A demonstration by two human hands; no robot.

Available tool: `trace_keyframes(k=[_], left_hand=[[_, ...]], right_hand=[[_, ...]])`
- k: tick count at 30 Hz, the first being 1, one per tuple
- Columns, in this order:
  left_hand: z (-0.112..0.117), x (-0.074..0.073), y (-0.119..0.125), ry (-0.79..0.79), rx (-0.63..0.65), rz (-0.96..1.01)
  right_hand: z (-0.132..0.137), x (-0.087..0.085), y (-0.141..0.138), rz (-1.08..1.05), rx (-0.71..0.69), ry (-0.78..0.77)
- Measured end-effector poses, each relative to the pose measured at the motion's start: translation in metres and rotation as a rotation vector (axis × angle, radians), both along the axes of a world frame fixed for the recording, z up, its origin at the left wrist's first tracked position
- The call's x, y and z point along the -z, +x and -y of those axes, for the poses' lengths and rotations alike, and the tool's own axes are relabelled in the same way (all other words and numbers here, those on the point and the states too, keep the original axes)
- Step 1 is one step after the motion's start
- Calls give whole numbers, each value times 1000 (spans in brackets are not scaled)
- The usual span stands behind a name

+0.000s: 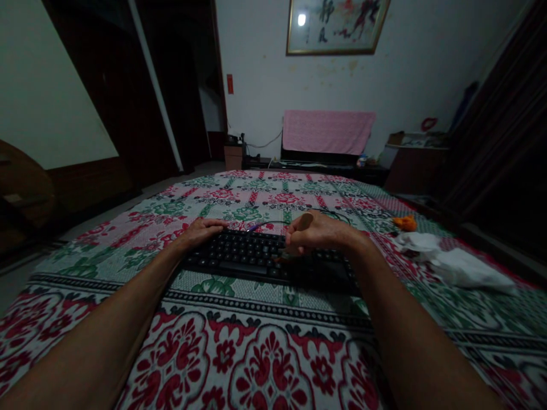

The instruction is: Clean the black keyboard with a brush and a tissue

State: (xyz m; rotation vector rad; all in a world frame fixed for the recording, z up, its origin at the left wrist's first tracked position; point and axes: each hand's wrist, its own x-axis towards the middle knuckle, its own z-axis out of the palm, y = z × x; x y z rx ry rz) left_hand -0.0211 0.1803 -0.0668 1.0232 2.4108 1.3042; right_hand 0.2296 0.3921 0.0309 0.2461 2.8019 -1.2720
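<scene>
Keyboard [239, 250] against left hand [203, 230], fingers extended; right hand [318, 230] gripping brush [306, 219]; bag [470, 269] contents hidden.

Dim room in a home, floral cover [269, 364], framed picture [335, 28], pink cloth [328, 132]

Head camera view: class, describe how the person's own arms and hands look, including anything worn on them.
The left forearm and right forearm are bare, with no sleeve in view, and narrow towards the wrists. The left hand and right hand are ungloved. No watch or bracelet shows; finer markings can't be made out in the dim light.
</scene>
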Motion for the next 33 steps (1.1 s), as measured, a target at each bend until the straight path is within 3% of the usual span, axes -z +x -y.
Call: trace_keyframes(k=[4,8,12,16,23,30,33], left_hand=[[1,2,-3,-2,34,-2],[1,4,-5,4,37,4],[1,0,0,-21,16,14],[2,-4,3,-57,7,-27],[-1,-4,2,-76,-11,-56],[0,-2,-2,-76,9,-33],[0,-1,-5,-80,-4,-22]], right_hand=[[-13,-8,11,43,9,-11],[-10,-10,12,-84,42,-81],[4,0,2,-190,-101,-165],[6,10,-1,-89,-199,-181],[-21,1,31,49,-158,-93],[-44,-11,59,143,-8,-110],[-47,-14,63,80,30,-143]])
